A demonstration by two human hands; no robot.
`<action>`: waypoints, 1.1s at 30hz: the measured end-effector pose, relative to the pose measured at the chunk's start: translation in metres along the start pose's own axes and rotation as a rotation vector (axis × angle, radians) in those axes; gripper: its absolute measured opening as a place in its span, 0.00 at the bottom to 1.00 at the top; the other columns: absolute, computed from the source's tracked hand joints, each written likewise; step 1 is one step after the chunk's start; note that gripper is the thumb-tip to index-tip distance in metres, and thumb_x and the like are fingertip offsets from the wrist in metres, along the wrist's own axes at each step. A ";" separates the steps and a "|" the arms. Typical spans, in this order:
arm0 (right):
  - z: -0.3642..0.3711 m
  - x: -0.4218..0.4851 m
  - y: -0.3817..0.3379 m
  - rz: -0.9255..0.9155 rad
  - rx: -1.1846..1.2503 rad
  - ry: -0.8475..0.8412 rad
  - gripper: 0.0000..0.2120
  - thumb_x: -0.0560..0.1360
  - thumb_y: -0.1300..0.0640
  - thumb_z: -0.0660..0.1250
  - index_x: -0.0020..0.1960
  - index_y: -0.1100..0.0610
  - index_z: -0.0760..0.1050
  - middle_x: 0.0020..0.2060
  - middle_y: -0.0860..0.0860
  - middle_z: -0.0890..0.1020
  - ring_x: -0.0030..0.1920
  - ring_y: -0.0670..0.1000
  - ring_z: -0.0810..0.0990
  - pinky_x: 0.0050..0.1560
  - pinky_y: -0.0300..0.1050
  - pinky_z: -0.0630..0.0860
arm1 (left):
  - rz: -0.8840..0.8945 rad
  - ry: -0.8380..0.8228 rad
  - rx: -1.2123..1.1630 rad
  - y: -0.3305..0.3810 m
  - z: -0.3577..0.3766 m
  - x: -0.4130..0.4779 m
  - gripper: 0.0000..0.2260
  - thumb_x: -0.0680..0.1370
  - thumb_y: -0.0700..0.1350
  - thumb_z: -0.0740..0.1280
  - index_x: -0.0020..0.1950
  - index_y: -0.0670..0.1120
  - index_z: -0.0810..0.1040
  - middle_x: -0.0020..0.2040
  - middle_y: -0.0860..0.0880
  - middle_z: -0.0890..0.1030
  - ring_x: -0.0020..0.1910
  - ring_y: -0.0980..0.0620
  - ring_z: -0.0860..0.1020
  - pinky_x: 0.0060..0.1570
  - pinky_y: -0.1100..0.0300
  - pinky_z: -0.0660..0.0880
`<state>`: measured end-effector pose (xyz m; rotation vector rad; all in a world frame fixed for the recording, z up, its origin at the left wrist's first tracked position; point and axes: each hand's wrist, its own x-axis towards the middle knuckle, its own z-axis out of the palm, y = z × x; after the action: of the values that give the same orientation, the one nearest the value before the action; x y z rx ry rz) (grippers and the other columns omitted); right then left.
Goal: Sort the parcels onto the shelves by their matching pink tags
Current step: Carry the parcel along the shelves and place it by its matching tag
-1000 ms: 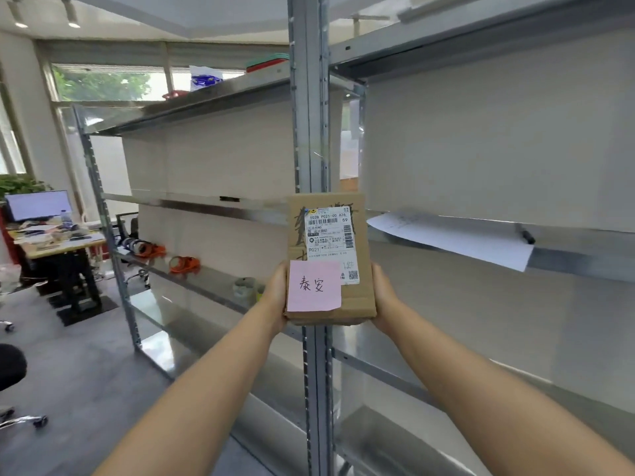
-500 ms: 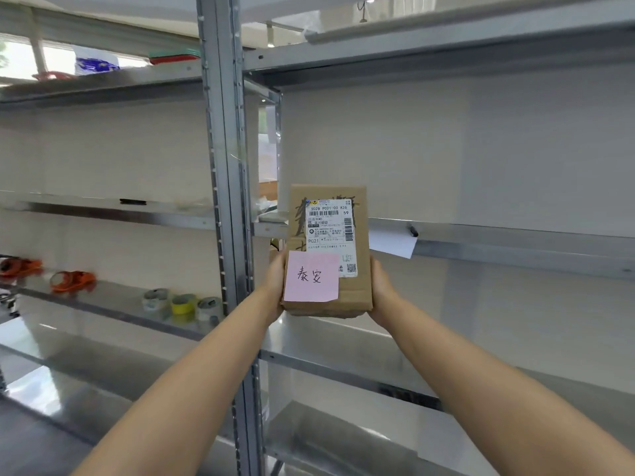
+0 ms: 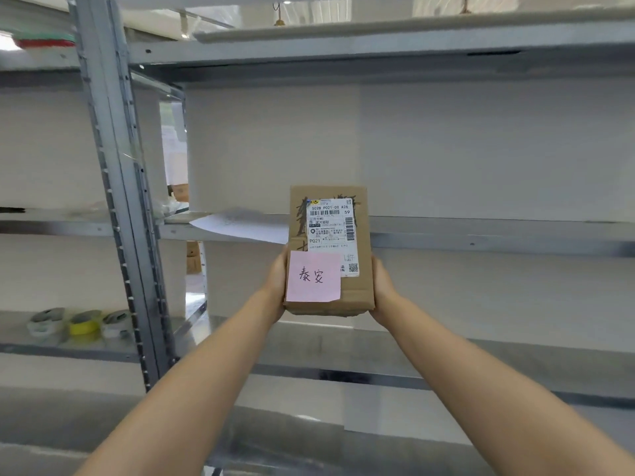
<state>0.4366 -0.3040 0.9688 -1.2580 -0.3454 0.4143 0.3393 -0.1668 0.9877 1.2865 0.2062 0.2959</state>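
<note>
Not much to be described here tbh, only two arms are shown. The left hand (image 3: 276, 286) is seen at the left edge of the parcel (image 3: 330, 249) and the right hand (image 3: 383, 286) at its right edge. Only the outer side of each is shown, and the rest is hidden behind the parcel. The left forearm (image 3: 192, 389) and right forearm (image 3: 481, 383) are left bare from the wrists by the parcel to where they're cut off well below it.
</note>
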 end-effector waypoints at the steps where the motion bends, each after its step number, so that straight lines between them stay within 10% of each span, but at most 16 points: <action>1: -0.008 -0.004 -0.004 -0.008 0.009 0.019 0.18 0.79 0.50 0.52 0.41 0.52 0.78 0.30 0.45 0.84 0.33 0.47 0.81 0.33 0.38 0.75 | 0.000 -0.023 -0.002 -0.002 0.010 0.000 0.19 0.82 0.51 0.50 0.45 0.46 0.77 0.28 0.50 0.84 0.25 0.53 0.82 0.23 0.67 0.75; 19: -0.145 -0.052 -0.036 -0.124 -0.018 0.423 0.20 0.80 0.46 0.49 0.44 0.51 0.77 0.35 0.48 0.84 0.40 0.50 0.80 0.45 0.44 0.74 | -0.086 -0.450 -0.108 -0.045 0.152 0.045 0.19 0.81 0.53 0.51 0.49 0.46 0.79 0.34 0.49 0.86 0.29 0.51 0.84 0.27 0.65 0.78; 25: -0.188 -0.080 -0.049 -0.122 -0.083 0.674 0.19 0.80 0.47 0.49 0.42 0.50 0.76 0.37 0.49 0.83 0.40 0.50 0.79 0.46 0.45 0.75 | -0.166 -0.575 -0.106 -0.062 0.203 0.067 0.20 0.80 0.56 0.53 0.55 0.49 0.82 0.51 0.46 0.86 0.39 0.48 0.85 0.38 0.58 0.78; 33: -0.233 -0.132 -0.049 -0.117 -0.166 0.961 0.17 0.81 0.47 0.49 0.51 0.51 0.75 0.44 0.49 0.82 0.51 0.53 0.79 0.62 0.51 0.74 | -0.266 -0.855 -0.085 -0.094 0.271 0.061 0.20 0.81 0.56 0.52 0.50 0.49 0.80 0.39 0.49 0.87 0.34 0.51 0.85 0.33 0.62 0.80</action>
<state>0.4364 -0.5755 0.9482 -1.4437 0.3738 -0.3438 0.4915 -0.4169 0.9710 1.1832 -0.3598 -0.4736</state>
